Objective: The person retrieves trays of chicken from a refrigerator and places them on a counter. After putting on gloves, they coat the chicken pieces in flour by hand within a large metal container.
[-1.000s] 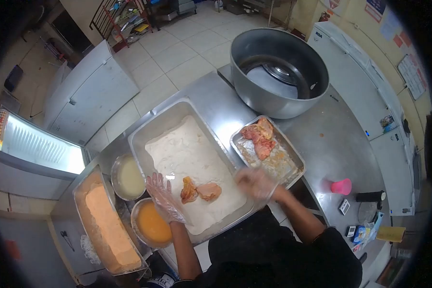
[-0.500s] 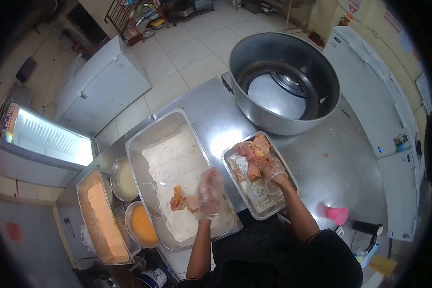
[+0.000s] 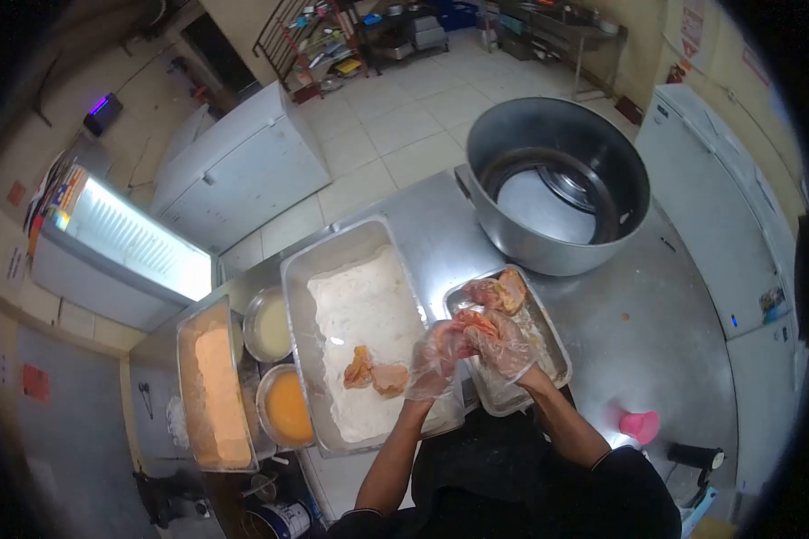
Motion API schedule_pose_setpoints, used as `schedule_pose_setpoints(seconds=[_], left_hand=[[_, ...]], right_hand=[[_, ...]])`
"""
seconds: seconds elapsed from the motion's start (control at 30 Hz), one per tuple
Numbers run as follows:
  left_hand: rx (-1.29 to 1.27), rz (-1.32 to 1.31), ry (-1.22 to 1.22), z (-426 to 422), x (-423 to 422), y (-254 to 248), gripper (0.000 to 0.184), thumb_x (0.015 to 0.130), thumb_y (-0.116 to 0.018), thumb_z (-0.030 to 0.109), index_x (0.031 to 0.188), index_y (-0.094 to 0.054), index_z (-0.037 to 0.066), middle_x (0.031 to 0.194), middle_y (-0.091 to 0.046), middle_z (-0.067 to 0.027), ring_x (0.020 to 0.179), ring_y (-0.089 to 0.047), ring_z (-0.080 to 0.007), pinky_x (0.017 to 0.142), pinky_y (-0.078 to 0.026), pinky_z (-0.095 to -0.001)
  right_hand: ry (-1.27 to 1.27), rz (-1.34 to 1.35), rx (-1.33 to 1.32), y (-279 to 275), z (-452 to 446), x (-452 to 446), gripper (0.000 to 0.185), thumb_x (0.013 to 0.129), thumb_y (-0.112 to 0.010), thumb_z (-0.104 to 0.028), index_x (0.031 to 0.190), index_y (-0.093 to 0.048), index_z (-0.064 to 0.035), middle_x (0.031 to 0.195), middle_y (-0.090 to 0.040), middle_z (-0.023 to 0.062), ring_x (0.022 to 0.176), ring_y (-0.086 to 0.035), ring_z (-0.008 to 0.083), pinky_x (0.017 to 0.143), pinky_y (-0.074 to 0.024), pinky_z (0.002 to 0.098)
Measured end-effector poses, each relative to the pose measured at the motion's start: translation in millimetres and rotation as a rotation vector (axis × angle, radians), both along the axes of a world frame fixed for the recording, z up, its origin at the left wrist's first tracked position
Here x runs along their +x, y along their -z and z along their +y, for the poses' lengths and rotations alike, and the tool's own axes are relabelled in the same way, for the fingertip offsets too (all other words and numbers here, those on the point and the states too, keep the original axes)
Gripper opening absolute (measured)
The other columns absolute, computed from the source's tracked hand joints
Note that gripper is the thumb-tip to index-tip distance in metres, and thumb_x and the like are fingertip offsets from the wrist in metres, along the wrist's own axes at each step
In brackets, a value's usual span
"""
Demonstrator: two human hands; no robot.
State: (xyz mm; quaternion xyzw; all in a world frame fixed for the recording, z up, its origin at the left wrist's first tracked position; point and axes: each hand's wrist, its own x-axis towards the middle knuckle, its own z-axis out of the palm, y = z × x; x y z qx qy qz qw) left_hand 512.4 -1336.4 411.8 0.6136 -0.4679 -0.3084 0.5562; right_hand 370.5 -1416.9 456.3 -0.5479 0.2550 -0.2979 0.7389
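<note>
My left hand (image 3: 434,361) and my right hand (image 3: 506,350), both in clear plastic gloves, close on one piece of raw chicken (image 3: 474,328) between them. They hold it over the gap where the flour pan meets the small metal tray (image 3: 557,346). More raw chicken pieces (image 3: 502,291) lie at the far end of that tray. To the left, the deep metal pan (image 3: 289,314) holds white flour (image 3: 361,296). Two chicken pieces (image 3: 388,379) rest on the flour close to my left hand. My fingers partly cover the held piece.
A large, deep pot (image 3: 548,256) stands behind the tray. Left of the flour pan are a bowl of pale liquid (image 3: 271,328), a bowl of orange liquid (image 3: 288,406) and a pan of orange powder (image 3: 220,395). A pink cup (image 3: 639,426) stands at right.
My left hand has moved right from over the flour to meet my right hand. A chicken piece has been lifted from the tray and is now between both hands. The view has shifted.
</note>
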Motion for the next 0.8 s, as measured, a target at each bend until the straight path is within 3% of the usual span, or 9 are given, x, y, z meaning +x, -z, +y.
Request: schedule_pose_setpoints(seconds=[0.1, 0.17, 0.27, 0.33, 0.43, 0.5, 0.63, 0.7, 0.8], left_hand=[[-0.07, 0.492, -0.122, 32, 33, 21, 0.035, 0.1, -0.045, 0.03, 0.113, -0.054, -0.001, 0.096, -0.06, -0.0101, 0.082, -0.062, -0.0135, 0.071, -0.052, -0.0276], [0.013, 0.384, -0.305, 63, 50, 35, 0.034, 0.099, -0.047, 0.032, 0.112, -0.054, 0.001, 0.097, -0.059, -0.0083, 0.082, -0.059, -0.0129, 0.07, -0.051, -0.0275], [0.169, 0.198, -0.626, 92, 72, 26, 0.033, 0.097, -0.051, 0.035, 0.111, -0.055, 0.005, 0.101, -0.056, -0.0046, 0.08, -0.054, -0.0117, 0.068, -0.049, -0.0275], [-0.032, 0.901, -0.653, 113, 81, -10, 0.032, 0.096, -0.053, 0.036, 0.111, -0.054, 0.008, 0.105, -0.055, -0.0044, 0.089, -0.052, -0.0135, 0.077, -0.048, -0.0295], [-0.214, 1.151, -0.593, 135, 101, 24, 0.034, 0.096, -0.053, 0.037, 0.114, -0.054, 0.008, 0.109, -0.054, -0.0057, 0.099, -0.052, -0.0155, 0.086, -0.045, -0.03], [-0.159, 1.116, -0.737, 149, 111, 4, 0.037, 0.097, -0.052, 0.04, 0.113, -0.056, 0.007, 0.113, -0.054, -0.0056, 0.105, -0.052, -0.0166, 0.088, -0.045, -0.0288], [-0.214, 1.056, -0.611, 184, 155, 62, 0.04, 0.098, -0.045, 0.045, 0.107, -0.06, 0.008, 0.108, -0.055, -0.0084, 0.099, -0.052, -0.0166, 0.085, -0.045, -0.0299], [-0.206, 1.036, -0.554, 189, 159, 82, 0.044, 0.099, -0.041, 0.047, 0.104, -0.062, 0.009, 0.106, -0.056, -0.0097, 0.096, -0.053, -0.0166, 0.083, -0.045, -0.0304], [-0.101, 0.832, -0.388, 174, 97, 19, 0.05, 0.099, -0.044, 0.045, 0.13, -0.045, 0.006, 0.112, -0.052, -0.0133, 0.093, -0.054, -0.0231, 0.078, -0.047, -0.0362]], right_hand=[[-0.066, 0.012, 0.045, 22, 25, 31, 0.036, 0.093, -0.062, -0.025, 0.119, -0.055, -0.0009, 0.096, -0.061, 0.0007, 0.075, -0.053, 0.0044, 0.059, -0.0443, 0.02], [-0.136, -0.038, 0.271, 9, 43, 52, 0.032, 0.092, -0.063, -0.027, 0.114, -0.058, -0.0035, 0.08, -0.057, -0.0019, 0.058, -0.047, 0.0048, 0.047, -0.0365, 0.02], [-0.209, -0.04, 0.283, 1, 75, 88, 0.036, 0.091, -0.064, -0.026, 0.118, -0.056, -0.0032, 0.081, -0.057, -0.0013, 0.059, -0.046, 0.005, 0.047, -0.0353, 0.0196], [-0.262, -0.006, 0.283, 18, 92, 105, 0.034, 0.092, -0.064, -0.025, 0.117, -0.055, -0.0036, 0.083, -0.057, -0.0015, 0.061, -0.047, 0.0052, 0.049, -0.0366, 0.02], [-0.14, -0.057, 0.367, 36, 119, 124, 0.032, 0.092, -0.064, -0.026, 0.113, -0.056, -0.0038, 0.081, -0.056, -0.0018, 0.061, -0.047, 0.0056, 0.05, -0.0378, 0.0204], [-0.109, -0.014, 0.356, 39, 129, 128, 0.029, 0.092, -0.063, -0.028, 0.106, -0.056, -0.0044, 0.08, -0.056, -0.0021, 0.061, -0.049, 0.0064, 0.049, -0.0389, 0.0198], [-0.009, -0.046, 0.223, 31, 119, 134, 0.018, 0.09, -0.064, -0.015, 0.101, -0.053, -0.0063, 0.087, -0.062, 0.0047, 0.067, -0.06, 0.0084, 0.049, -0.0479, 0.0202], [0.225, 0.061, -0.247, 81, 110, 138, 0.02, 0.09, -0.065, -0.019, 0.101, -0.054, -0.0053, 0.088, -0.062, 0.0053, 0.068, -0.059, 0.0088, 0.053, -0.0488, 0.0216], [0.286, 0.308, -0.46, 81, 132, 148, 0.025, 0.09, -0.065, -0.023, 0.096, -0.054, -0.0024, 0.082, -0.059, 0.0066, 0.071, -0.057, 0.0149, 0.062, -0.0476, 0.0294]])
